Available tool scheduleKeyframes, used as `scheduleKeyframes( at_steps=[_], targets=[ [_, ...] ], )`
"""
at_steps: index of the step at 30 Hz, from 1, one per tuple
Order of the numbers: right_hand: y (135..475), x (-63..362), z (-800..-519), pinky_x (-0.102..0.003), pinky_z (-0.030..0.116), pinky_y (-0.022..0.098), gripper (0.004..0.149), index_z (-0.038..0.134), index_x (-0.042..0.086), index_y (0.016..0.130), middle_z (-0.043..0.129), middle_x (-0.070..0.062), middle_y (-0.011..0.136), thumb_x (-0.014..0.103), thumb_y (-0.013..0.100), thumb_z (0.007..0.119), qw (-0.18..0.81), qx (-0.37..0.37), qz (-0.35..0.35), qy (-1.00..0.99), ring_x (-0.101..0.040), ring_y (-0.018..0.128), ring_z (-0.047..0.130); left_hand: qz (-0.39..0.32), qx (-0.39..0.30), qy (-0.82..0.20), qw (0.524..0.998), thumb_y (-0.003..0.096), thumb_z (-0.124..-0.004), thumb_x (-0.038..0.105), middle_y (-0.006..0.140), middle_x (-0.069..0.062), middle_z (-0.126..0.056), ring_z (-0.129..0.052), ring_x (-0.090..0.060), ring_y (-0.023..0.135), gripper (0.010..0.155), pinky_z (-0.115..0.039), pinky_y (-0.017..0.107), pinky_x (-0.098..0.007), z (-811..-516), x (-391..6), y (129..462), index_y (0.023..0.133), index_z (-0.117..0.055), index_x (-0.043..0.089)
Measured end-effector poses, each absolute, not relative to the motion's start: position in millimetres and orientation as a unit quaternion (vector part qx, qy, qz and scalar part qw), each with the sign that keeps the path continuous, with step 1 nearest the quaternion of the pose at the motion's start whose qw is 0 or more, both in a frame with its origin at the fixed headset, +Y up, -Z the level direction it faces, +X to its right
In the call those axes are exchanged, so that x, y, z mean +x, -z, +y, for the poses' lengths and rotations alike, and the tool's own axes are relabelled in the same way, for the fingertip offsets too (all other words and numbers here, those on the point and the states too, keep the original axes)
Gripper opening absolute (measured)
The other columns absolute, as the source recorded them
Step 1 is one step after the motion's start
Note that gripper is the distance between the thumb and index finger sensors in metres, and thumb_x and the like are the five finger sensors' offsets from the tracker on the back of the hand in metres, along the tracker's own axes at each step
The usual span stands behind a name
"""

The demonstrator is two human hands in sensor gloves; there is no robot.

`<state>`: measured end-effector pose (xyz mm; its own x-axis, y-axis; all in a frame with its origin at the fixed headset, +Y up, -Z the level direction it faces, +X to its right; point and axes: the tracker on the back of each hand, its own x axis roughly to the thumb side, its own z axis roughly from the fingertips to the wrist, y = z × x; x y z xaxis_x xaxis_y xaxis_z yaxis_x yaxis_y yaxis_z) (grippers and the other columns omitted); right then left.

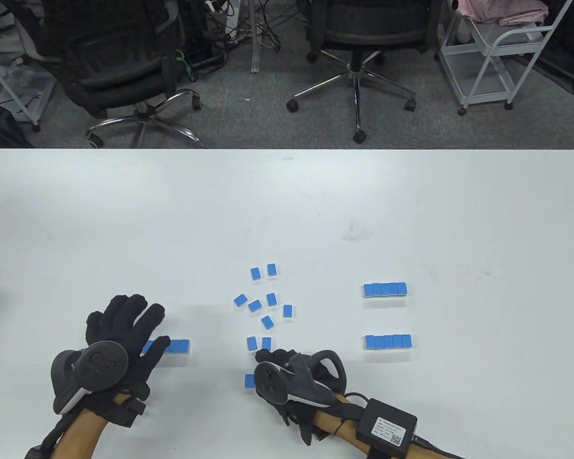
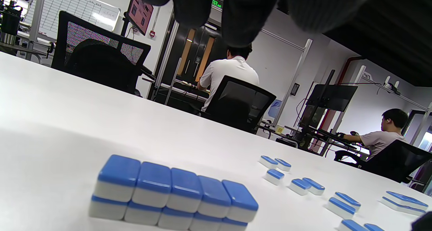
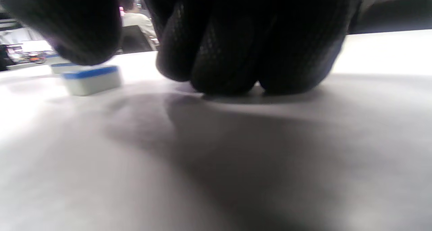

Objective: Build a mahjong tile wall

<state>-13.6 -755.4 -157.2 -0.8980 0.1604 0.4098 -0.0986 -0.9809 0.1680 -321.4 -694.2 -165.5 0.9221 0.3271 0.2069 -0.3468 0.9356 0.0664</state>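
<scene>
The right hand [image 1: 296,377] rests knuckles-down on the white table [image 1: 287,201], fingers curled under – whether they hold a tile I cannot tell; one tile [image 1: 249,380] lies just left of it. The left hand [image 1: 119,330] hovers open, fingers spread, over a two-layer wall [image 2: 172,194]. Loose tiles [image 1: 263,306] lie just beyond the right hand, two finished rows [image 1: 386,315] further right – a careless sweep could topple a stack. Office chairs [image 1: 358,43] stand beyond.
</scene>
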Motion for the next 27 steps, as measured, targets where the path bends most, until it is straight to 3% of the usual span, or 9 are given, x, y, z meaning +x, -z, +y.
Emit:
scheduleKeyframes(
  at_steps=[7, 14, 27],
  targets=[
    [176, -19, -756, -0.044, 0.095, 0.027, 0.073, 0.055, 0.017, 0.095, 0.095, 0.002, 0.058, 0.048, 0.035, 0.082, 0.066, 0.177, 0.068, -0.98, -0.017, 0.035, 0.101, -0.101, 0.055, -0.169, 0.979, 0.0479, -0.064, 0.06, 0.119, -0.002, -0.04, -0.029, -0.034, 0.112, 0.064, -0.022, 0.075, -0.071, -694, -319, 166, 0.107, -0.058, 0.036],
    [193, -27, -759, -0.041, 0.095, 0.017, 0.068, 0.06, 0.019, 0.094, 0.096, 0.006, 0.048, 0.046, 0.036, 0.083, 0.054, 0.15, 0.08, -0.984, -0.014, 0.026, 0.101, -0.1, 0.056, -0.172, 0.978, 0.048, -0.064, 0.06, 0.119, -0.002, -0.04, -0.029, -0.034, 0.112, 0.064, -0.022, 0.075, -0.071, -694, -321, 165, 0.107, -0.058, 0.035],
    [193, -37, -760, -0.043, 0.095, 0.02, 0.06, 0.07, 0.015, 0.088, 0.096, 0.003, 0.046, 0.04, 0.036, 0.086, 0.017, 0.173, 0.075, -0.982, -0.015, 0.026, 0.1, -0.103, 0.053, -0.17, 0.979, 0.048, -0.064, 0.06, 0.119, -0.002, -0.04, -0.029, -0.034, 0.112, 0.064, -0.022, 0.075, -0.071, -694, -320, 165, 0.107, -0.059, 0.035]
  ],
)
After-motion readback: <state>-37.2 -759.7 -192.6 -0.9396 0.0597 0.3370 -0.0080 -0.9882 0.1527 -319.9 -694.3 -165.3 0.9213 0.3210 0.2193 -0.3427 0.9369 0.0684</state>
